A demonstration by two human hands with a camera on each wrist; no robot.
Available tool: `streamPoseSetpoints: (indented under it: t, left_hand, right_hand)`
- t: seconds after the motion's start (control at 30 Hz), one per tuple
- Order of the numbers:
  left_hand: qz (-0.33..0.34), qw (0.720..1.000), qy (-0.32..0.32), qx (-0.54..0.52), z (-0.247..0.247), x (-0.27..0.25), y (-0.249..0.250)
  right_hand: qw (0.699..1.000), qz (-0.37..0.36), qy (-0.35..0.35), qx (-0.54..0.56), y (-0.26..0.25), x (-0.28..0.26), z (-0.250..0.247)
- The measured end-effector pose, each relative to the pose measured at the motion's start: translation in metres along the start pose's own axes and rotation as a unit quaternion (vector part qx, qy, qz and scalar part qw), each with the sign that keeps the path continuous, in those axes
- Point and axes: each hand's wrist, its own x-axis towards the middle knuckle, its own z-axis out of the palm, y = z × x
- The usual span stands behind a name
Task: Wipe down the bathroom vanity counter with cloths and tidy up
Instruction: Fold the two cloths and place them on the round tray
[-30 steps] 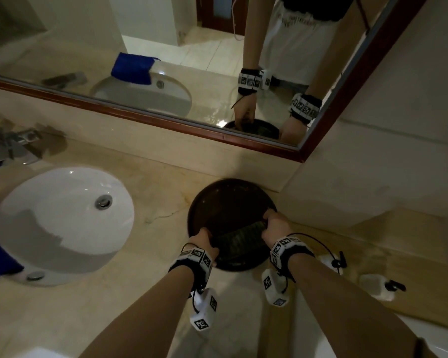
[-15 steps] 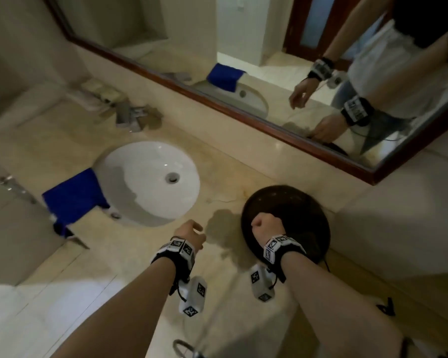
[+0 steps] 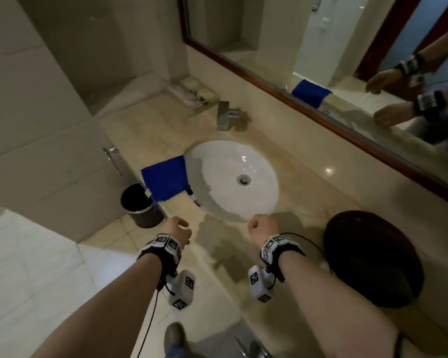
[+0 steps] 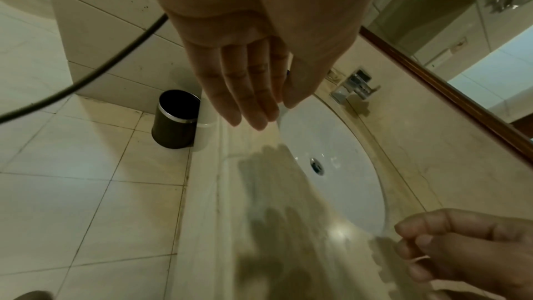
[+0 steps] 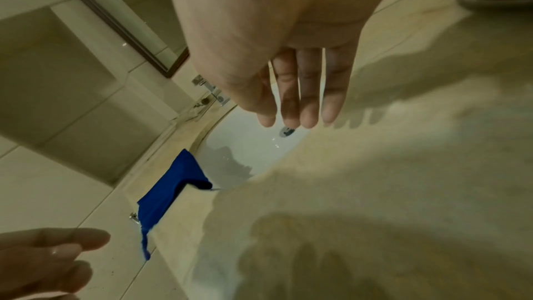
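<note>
A blue cloth (image 3: 166, 178) (image 5: 170, 191) lies on the beige counter (image 3: 308, 182) left of the white sink (image 3: 217, 164) and hangs over the front edge. My left hand (image 3: 177, 228) (image 4: 248, 99) hovers above the counter's front edge, fingers straight and empty. My right hand (image 3: 263, 227) (image 5: 297, 99) hangs over the sink's near rim, fingers loose and holding nothing. A dark round bowl (image 3: 373, 257) stands on the counter to the right of my right arm. The blue cloth is beyond and left of the left hand.
A square chrome faucet (image 3: 225, 115) stands behind the sink. An amenity tray (image 3: 192, 93) sits in the far left corner. The mirror (image 3: 347, 60) runs along the back wall. A black bin (image 3: 140, 205) (image 4: 176, 120) stands on the tiled floor beside the vanity.
Both hands have left the dark bowl, where they were on a dark cloth, and moved left to the sink's near side. The view has swung left with them.
</note>
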Motion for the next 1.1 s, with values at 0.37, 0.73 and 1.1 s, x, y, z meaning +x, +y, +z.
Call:
streamPoseSetpoints:
  t: [0.37, 0.73, 1.1]
  left_hand:
    - [0.001, 0.998, -0.021, 0.051, -0.132, 0.092, -0.068]
    - [0.054, 0.990, -0.082, 0.105, -0.131, 0.154, -0.003]
    - [0.110, 0.977, -0.076, 0.168, -0.147, 0.242, 0.081]
  right_hand:
    - [1.000, 0.010, 0.006, -0.020, -0.144, 0.011, 0.087]
    - [0.997, 0.069, 0.009, -0.034, -0.152, 0.067, 0.068]
    - [0.998, 0.050, 0.009, -0.035, -0.181, 0.176, 0.054]
